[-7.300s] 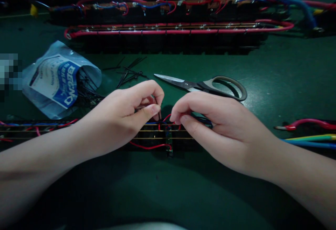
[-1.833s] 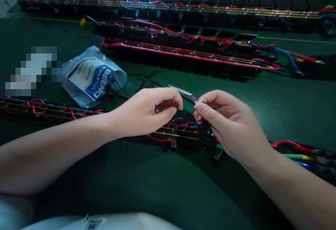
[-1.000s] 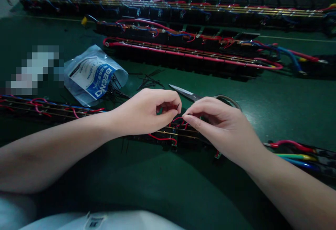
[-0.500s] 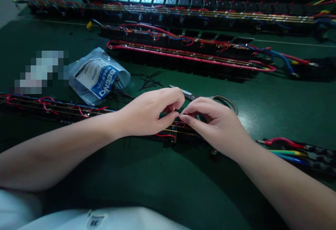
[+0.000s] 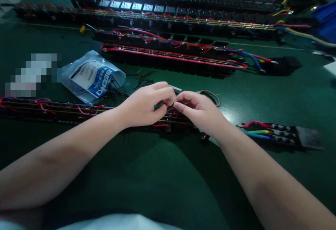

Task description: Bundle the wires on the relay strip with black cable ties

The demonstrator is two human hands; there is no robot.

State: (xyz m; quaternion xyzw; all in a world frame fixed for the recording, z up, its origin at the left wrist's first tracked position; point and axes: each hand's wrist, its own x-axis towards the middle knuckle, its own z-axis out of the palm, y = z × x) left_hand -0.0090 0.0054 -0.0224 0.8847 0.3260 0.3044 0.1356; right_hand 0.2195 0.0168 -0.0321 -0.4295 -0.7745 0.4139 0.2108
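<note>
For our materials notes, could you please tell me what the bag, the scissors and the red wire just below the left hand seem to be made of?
Bag: seemingly glossy plastic film, being see-through with highlights.
Scissors blade: probably metal, as it looks pale and smooth.
Scissors handle: perhaps greyish plastic or rubber; the look leaves it open.
Red wire: likely plastic insulation, smooth and evenly coloured.

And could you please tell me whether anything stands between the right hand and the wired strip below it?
Nothing visible does: the right hand is over the wired strip, contact unclear; the scissors lie beyond the strip, not between them.
</note>
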